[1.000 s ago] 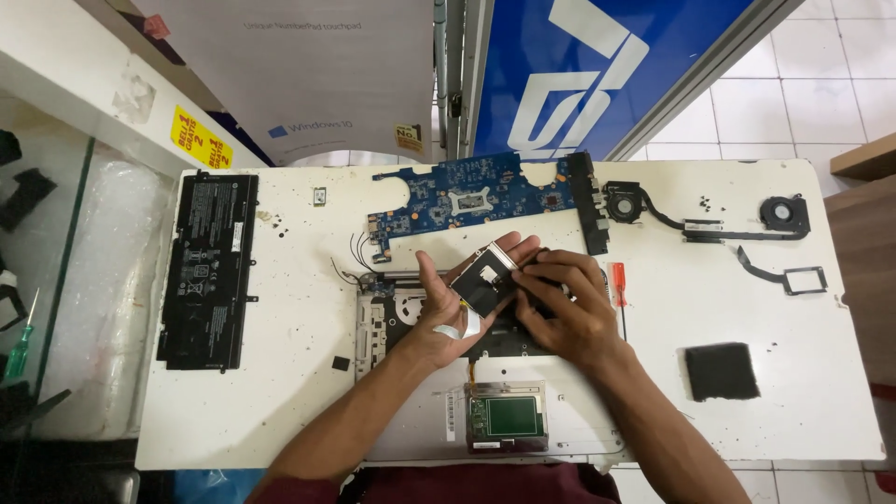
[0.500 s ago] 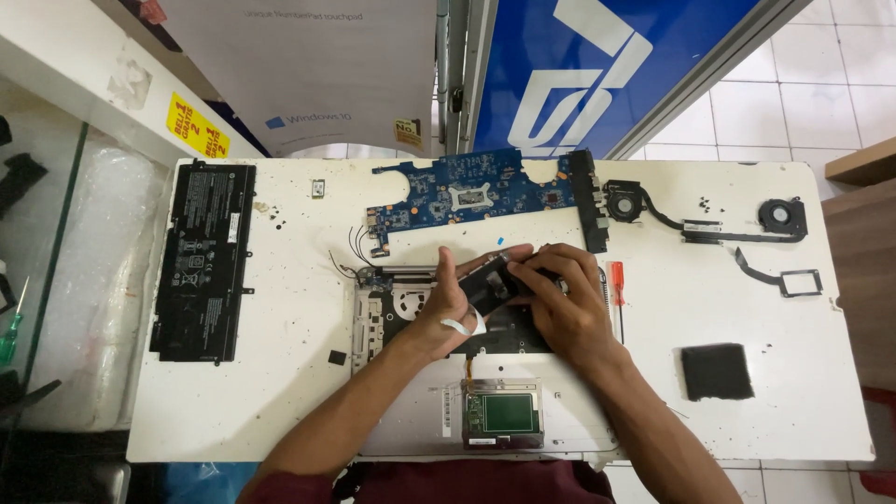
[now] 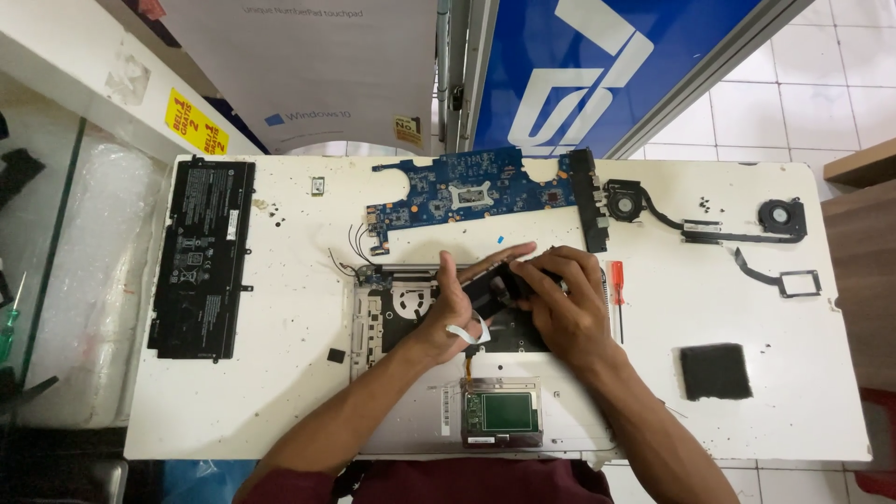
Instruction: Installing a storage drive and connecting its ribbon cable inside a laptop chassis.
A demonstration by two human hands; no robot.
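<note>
Since a second ago my hands have dropped the small black part (image 3: 499, 285) lower, from a tilted hold above the chassis to nearly flat against it. My left hand (image 3: 457, 313) pinches its near edge with thumb and fingers, and my right hand (image 3: 565, 303) presses and grasps it from the other side, so both grips are closed on it over the open laptop base (image 3: 392, 322).

As I judge it, the strip-down is well along: the blue motherboard (image 3: 476, 191) lies out on the tabletop (image 3: 280, 392), the black battery (image 3: 201, 257) sits apart at the left, and the fan and heat-pipe assembly (image 3: 700, 224) rests at the right. The touchpad board (image 3: 501, 413) is still in the base, and the red screwdriver (image 3: 617, 285) lies just beside my right hand.
</note>
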